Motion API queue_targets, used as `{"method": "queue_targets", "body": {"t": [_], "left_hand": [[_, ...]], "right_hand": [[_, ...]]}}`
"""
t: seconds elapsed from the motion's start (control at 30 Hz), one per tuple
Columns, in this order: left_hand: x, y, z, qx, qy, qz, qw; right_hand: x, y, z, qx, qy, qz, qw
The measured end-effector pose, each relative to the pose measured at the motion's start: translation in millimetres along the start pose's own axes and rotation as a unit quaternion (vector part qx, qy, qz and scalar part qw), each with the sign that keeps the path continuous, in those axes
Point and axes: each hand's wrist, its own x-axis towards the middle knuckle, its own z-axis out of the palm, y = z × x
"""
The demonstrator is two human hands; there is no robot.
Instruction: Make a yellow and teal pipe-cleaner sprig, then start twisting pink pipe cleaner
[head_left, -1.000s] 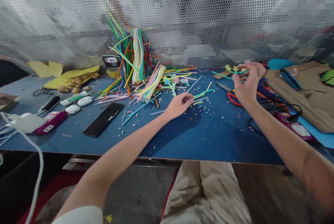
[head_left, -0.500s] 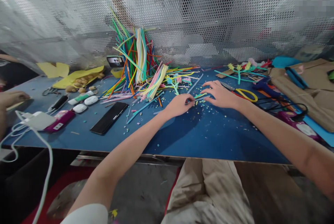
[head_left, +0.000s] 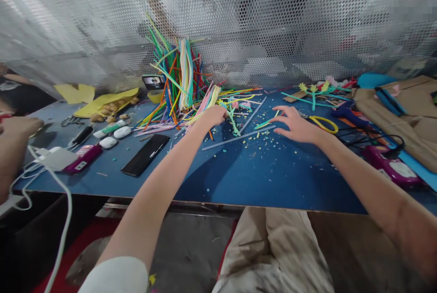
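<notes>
Green pipe-cleaner sprig (head_left: 234, 121): head view, lies just beside the curled fingers of the left hand (head_left: 214, 116); cannot tell whether they grip it. Right hand (head_left: 292, 125) spread open; teal-and-yellow stem (head_left: 262, 124) near its fingertips.

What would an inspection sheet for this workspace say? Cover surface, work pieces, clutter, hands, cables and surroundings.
Surface: blue tabletop, strewn with small cut bits.
Work pieces: twisted green piece; grey-blue strip lying flat; upright heap of coloured pipe cleaners behind.
Clutter: black phone and green-and-white tube, left side.
Hands: left hand at the green piece, grip unclear; right hand open, fingers spread.
Cables: white cable over the front edge; black cables right.
Surroundings: perforated metal screen behind; another person's hand, far left.
</notes>
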Motion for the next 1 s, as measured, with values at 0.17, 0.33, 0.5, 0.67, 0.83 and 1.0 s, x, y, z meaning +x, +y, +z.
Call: {"method": "queue_targets", "body": {"t": [0.17,0.33,0.5,0.67,0.83,1.0], "left_hand": [[19.1,-12.9,-6.5,0.036,-0.07,0.004,0.997],[21.3,-14.6,-9.8,0.064,-0.072,0.002,0.995],[20.7,-17.0,-7.8,0.084,-0.073,-0.008,0.994],[22.2,-23.7,-5.4,0.08,-0.098,0.014,0.992],[17.6,-29.5,-15.1,0.075,-0.068,0.045,0.994],[16.5,-31.2,-22.8,0.069,-0.003,0.06,0.996]], "right_hand": [[-3.8,-1.6,2.3,0.002,0.004,-0.01,1.0],[-3.4,-4.2,2.4,0.012,0.007,-0.005,1.0],[-3.4,-3.0,5.1,0.01,-0.004,-0.004,1.0],[-3.8,-4.9,5.3,0.021,-0.016,0.002,1.0],[-4.9,-5.5,2.0,0.017,-0.018,-0.001,1.0],[-5.8,-1.1,2.7,0.022,-0.011,-0.002,1.0]]}}
